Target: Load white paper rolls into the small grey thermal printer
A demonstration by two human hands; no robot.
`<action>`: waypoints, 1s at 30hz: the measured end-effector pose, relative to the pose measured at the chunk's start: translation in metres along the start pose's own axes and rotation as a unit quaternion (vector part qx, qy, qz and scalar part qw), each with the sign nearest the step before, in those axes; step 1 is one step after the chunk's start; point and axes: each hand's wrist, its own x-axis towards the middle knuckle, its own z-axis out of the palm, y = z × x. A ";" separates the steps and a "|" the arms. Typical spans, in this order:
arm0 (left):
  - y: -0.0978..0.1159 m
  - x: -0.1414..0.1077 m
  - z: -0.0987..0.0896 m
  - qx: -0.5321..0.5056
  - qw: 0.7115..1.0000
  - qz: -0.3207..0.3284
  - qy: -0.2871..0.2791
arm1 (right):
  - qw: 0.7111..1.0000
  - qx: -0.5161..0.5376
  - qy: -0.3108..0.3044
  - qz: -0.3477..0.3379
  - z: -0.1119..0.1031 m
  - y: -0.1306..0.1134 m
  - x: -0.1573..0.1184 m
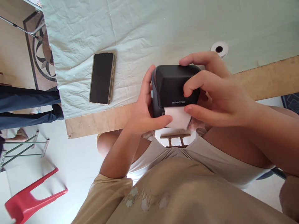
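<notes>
A black label printer (pixel 174 85) marked NIIMBOT is held just above the table's near edge. White label paper (pixel 176 115) sticks out of its front slot. My left hand (pixel 146 112) grips the printer's left side, its thumb lying over the paper and its fingers along the side. On the right, my right hand (pixel 217 93) rests against the printer's lid and side with fingers bent, and its thumb touches the paper's right part. The undersides of the printer and some right fingertips are hidden.
A phone (pixel 101 77) with a dark screen lies left of the printer on the pale cloth (pixel 140 28). A white paper roll (pixel 219 49) lies behind my right hand. A red plastic stool (pixel 30 197) and another person's legs (pixel 28 102) show at left.
</notes>
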 end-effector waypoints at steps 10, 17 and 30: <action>0.009 -0.010 0.007 -0.071 0.997 -0.031 0.019 | 0.951 0.210 -0.084 0.209 0.012 0.004 -0.002; 0.013 -0.009 0.011 -0.086 0.995 -0.044 0.024 | 0.958 0.184 -0.073 0.207 0.016 -0.001 0.000; 0.024 0.000 0.021 -0.089 0.994 -0.051 0.036 | 0.970 0.196 -0.010 0.142 0.020 -0.001 -0.004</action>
